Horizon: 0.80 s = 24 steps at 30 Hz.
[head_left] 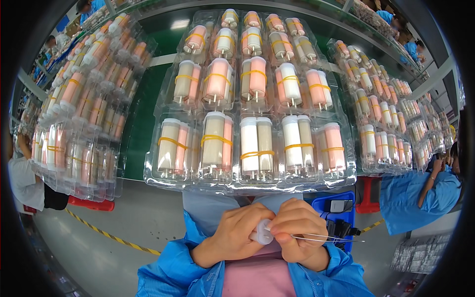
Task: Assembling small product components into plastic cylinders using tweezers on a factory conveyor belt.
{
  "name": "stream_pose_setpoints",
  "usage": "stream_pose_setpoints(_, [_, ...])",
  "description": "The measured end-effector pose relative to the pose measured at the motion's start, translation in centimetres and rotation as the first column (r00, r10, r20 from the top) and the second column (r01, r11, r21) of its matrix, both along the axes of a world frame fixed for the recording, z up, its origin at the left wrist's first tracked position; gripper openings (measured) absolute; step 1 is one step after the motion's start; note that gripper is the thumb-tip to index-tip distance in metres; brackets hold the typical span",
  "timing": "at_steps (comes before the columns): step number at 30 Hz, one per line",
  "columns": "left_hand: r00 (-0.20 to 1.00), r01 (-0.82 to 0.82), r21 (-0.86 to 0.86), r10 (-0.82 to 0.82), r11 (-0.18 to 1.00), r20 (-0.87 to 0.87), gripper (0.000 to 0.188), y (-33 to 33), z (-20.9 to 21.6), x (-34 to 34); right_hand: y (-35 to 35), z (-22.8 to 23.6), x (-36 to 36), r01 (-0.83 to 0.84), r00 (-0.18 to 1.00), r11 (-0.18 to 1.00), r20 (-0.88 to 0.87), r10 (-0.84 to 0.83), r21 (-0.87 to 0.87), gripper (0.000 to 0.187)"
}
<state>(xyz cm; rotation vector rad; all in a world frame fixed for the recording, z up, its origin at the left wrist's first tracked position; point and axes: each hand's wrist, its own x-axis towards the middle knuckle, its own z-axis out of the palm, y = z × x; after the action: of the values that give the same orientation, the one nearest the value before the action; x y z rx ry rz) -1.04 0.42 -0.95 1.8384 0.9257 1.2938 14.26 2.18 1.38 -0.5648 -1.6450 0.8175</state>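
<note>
My left hand (232, 235) is closed around a whitish translucent round piece (263, 232), its end turned toward me with small pegs on it. The rest of that piece is hidden in my fingers. From the right, my right hand (299, 230) pinches at a peg on the same end. A pair of thin metal tweezers (329, 238) also lies in my right hand, its tips pointing out to the right. Both hands are close to my body, below the front edge of a clear plastic tray (222, 188) of pink, white and grey tubes (257, 143) bound with yellow bands.
More stacked trays of banded tubes stand at the left (74, 143) and right (386, 143) on the green bench (136, 148). A blue basket (349, 195) with black parts sits beside my right arm. Co-workers (420, 193) sit at both sides.
</note>
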Motion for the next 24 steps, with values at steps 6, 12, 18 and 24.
stream_pose_setpoints(6, [0.998,0.038,-0.046,-0.035,0.998,0.052,0.030,-0.13,0.11,0.15,0.00,-0.13,0.02,-0.010,0.999,0.999,-0.030,0.012,0.043,0.010])
stream_pose_setpoints(12, [0.997,0.057,-0.067,-0.054,0.996,0.051,0.030,-0.20,0.30,0.09,-0.04,-0.19,0.01,-0.007,1.000,0.995,-0.023,0.010,0.102,0.013])
stream_pose_setpoints(18, [0.994,0.084,-0.078,-0.078,0.993,0.078,0.031,-0.30,0.52,0.13,0.03,0.10,0.28,-0.026,0.999,0.979,0.027,0.021,0.203,0.017])
stream_pose_setpoints(24, [0.992,0.099,-0.100,-0.090,0.990,0.087,0.032,-0.32,0.62,0.14,-0.10,0.13,0.38,-0.015,0.999,0.975,0.054,0.003,0.220,0.018])
